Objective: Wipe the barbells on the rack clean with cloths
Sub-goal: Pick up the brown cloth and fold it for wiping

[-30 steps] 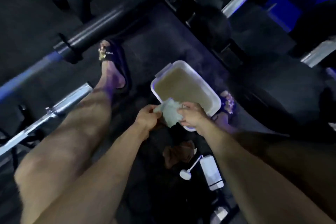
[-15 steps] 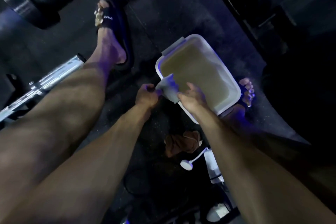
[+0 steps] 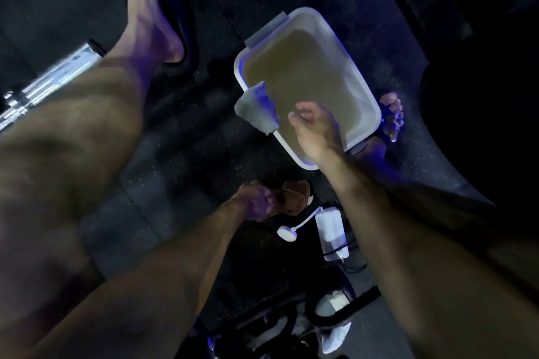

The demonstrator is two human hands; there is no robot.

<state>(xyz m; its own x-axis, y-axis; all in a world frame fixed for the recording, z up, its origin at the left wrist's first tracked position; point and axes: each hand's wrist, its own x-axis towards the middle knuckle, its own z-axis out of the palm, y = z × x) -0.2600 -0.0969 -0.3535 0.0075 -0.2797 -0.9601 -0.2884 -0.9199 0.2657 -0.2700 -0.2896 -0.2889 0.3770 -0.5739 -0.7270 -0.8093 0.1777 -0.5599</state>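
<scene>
A grey cloth (image 3: 256, 108) lies draped over the near-left rim of a white tub (image 3: 309, 13) that holds murky brown water. My right hand (image 3: 316, 132) hovers over the tub just right of that cloth, fingers loosely curled and a small gap away from it. Lower down, my left hand (image 3: 256, 202) is closed on a brown cloth (image 3: 294, 195) lying on the dark floor. The chrome end of a barbell (image 3: 58, 71) shows at the left edge, partly hidden behind my left leg.
My sandalled left foot (image 3: 154, 9) stands left of the tub, and my right foot's toes (image 3: 392, 114) touch its right side. A white device with a round head on a stalk (image 3: 332, 232) lies beside the brown cloth. Cables and white items (image 3: 332, 306) sit below.
Both hands held the grey cloth at the tub. Now it rests on the rim, my left hand has dropped to the brown cloth, and the view has tilted down, losing the upper black bar.
</scene>
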